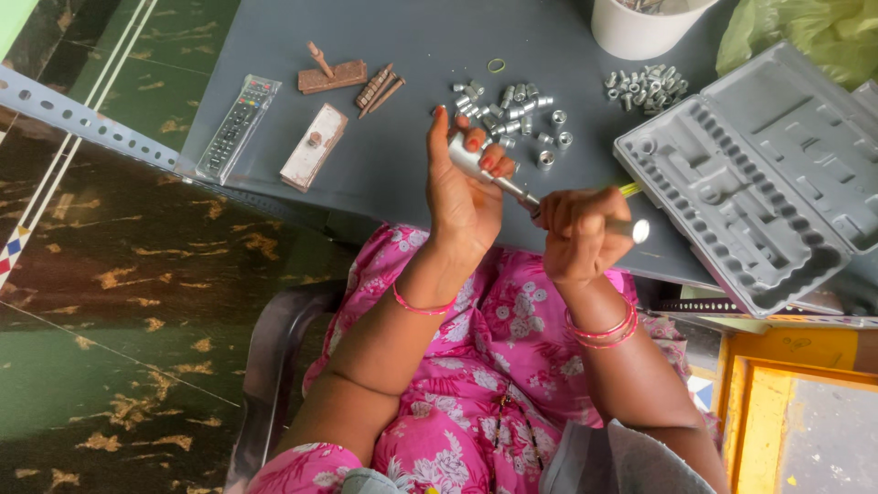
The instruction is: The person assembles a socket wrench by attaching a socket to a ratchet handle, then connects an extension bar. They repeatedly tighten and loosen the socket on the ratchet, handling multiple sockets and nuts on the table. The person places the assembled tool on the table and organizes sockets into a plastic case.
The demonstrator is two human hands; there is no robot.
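Note:
My left hand (462,183) grips the silver head end of a metal ratchet tool (498,180) above the near edge of the grey table (402,55). My right hand (578,230) is closed around the tool's handle, whose round silver end (638,230) sticks out to the right. The tool lies slanted between both hands. Just beyond my left hand, several small silver sockets (512,112) lie scattered on the table. A second heap of sockets (647,87) sits farther right.
An open, grey moulded tool case (759,174) lies at the right. A remote control (240,123), rusty metal blocks (315,144) and rusty pins (380,90) lie at the left. A white bucket (640,32) and a green plastic bag (814,32) stand at the back. A perforated metal bar (82,119) runs along the left.

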